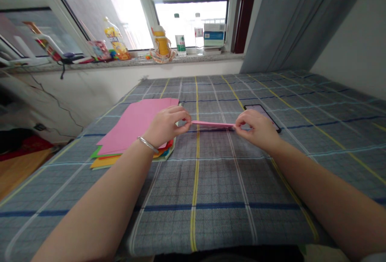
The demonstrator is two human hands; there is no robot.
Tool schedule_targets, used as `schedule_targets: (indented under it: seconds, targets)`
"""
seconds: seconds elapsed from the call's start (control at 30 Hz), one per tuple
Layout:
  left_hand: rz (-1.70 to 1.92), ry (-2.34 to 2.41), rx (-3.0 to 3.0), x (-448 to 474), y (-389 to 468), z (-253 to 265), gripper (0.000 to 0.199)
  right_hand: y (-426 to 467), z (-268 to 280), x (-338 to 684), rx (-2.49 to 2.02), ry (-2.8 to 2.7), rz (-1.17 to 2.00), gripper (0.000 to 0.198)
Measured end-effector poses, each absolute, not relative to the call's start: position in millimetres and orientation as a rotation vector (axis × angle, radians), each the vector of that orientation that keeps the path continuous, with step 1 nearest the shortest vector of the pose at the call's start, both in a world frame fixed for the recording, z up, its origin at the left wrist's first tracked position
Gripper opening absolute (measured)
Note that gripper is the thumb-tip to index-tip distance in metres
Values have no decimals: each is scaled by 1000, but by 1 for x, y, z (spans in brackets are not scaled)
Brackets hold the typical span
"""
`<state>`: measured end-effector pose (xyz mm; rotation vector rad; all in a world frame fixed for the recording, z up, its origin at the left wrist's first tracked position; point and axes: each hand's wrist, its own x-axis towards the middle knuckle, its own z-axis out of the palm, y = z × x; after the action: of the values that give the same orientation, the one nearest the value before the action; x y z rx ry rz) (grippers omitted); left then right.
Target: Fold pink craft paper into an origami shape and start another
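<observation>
A narrow pink strip of paper [213, 124], seen nearly edge-on, stretches level between my two hands a little above the cloth. My left hand [170, 124] pinches its left end between thumb and forefinger; a silver bangle circles that wrist. Its right end sits in the pinch of my right hand [252, 127]. Partly under my left hand lies a stack of coloured paper [135, 121], pink on top, with green, orange and yellow edges showing below. Just behind my right hand, a dark-framed phone [265, 114] rests on the cloth, partly covered by the hand.
A grey plaid cloth [223, 181] covers the surface in front of me. On the windowsill [138, 61] stand a yellow cup [163, 44], clear bottles [199, 32], a juice bottle [116, 40] and boxes [214, 36]. A grey curtain [289, 20] hangs at the right.
</observation>
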<state>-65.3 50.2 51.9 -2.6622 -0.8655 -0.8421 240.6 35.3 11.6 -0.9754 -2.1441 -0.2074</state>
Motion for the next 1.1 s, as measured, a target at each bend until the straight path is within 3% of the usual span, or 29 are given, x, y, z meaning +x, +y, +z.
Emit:
schedule_targets:
  seconds: [0.2,0.4,0.57,0.9,1.0,1.1]
  targets:
    - [-840,-713,-2404,-68,49,52,8,31,13,239,-1039,-2058,-490,13]
    - [-554,-774,-2476,-64,55,35,11,36,13,241,-1167,-2314,-667,15]
    - [-156,-940,-2791,-54,59,17,6,38,10,239,-1353,-2573,-446,12]
    - [-104,-1049,-3153,-52,55,24,14,33,15,242,-1464,-2664,-120,8]
    - [-49,-1245,-3047,-50,54,26,22,35,14,244,-1493,-2617,-13,6]
    - [-46,-1517,-2735,-45,51,22,27,37,11,243,-1595,-2488,74,18]
